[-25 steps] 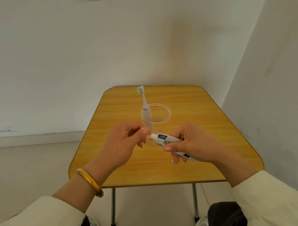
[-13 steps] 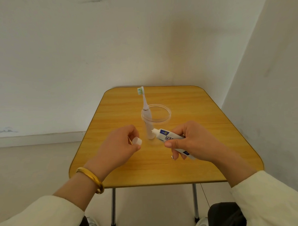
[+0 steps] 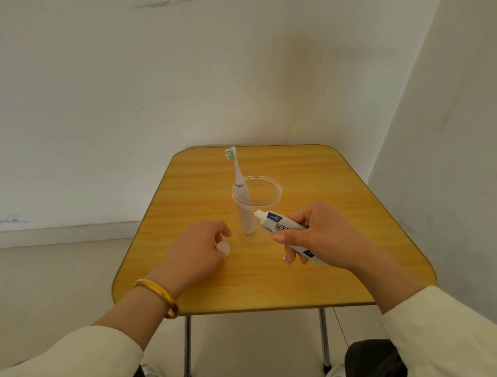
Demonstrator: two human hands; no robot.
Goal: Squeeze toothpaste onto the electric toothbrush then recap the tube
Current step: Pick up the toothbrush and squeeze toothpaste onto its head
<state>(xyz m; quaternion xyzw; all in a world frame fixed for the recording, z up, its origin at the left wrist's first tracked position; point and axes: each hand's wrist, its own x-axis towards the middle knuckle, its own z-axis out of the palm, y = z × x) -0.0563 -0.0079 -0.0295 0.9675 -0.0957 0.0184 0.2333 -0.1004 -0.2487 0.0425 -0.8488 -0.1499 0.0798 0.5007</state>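
A white electric toothbrush [image 3: 241, 194] stands upright in a clear plastic cup [image 3: 257, 198] in the middle of the wooden table [image 3: 274, 278], its green-and-white bristles facing left. My right hand [image 3: 317, 233] grips a white and blue toothpaste tube [image 3: 277, 222] with its uncapped nozzle pointing left, close to the toothbrush handle. My left hand [image 3: 197, 252] is low over the table, left of the cup, pinching the small white cap [image 3: 223, 248] between its fingertips.
The table stands in a room corner, with white walls close behind and to the right. Its front edge is near my knees. A gold bangle [image 3: 158, 296] circles my left wrist.
The cap has come off the tube. My left hand has carried it left and down toward the table. My right hand with the tube has lifted slightly toward the cup.
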